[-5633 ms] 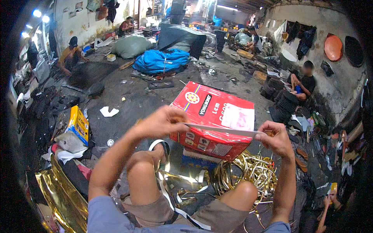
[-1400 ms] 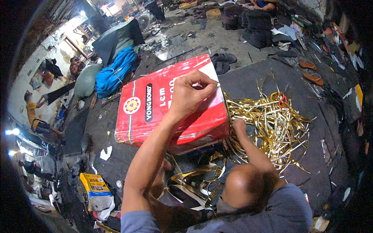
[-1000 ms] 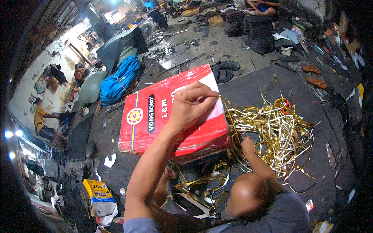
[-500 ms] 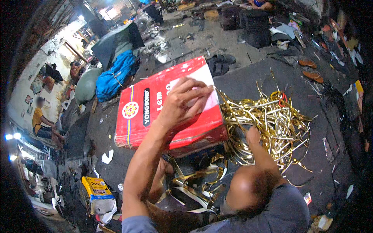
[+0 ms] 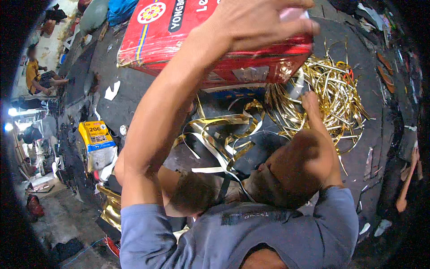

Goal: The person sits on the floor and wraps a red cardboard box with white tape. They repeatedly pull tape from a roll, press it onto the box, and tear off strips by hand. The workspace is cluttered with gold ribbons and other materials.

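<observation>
Nearest, loose gold and white strips [image 5: 222, 120] are strewn between the bent legs, some trailed up toward the lap. Beyond them, the right hand [image 5: 310, 102] is lowered beside the right knee [image 5: 309, 148], at the near edge of a heap of gold strips [image 5: 338, 96] on the dark floor [image 5: 134, 83]; whether its grip is closed on one cannot be told, because of the blur. The heap seems to be placed there for easy reach, though its strands are tangled.

The red box [image 5: 148, 49] is set ahead of the legs, over a blue base [image 5: 237, 93], apparently to be raised to a handy height. Above it the left hand [image 5: 255, 27] is held with thumb and fingers apart, nothing seen gripped; much of the top is hidden by it.

Farther out, a yellow-and-blue packet [image 5: 95, 134] and brown sandals [image 5: 386, 80] are left to either side. Beyond the packet, a co-worker [image 5: 33, 74] is seated, and a blue bundle [image 5: 121, 11] is half seen.
</observation>
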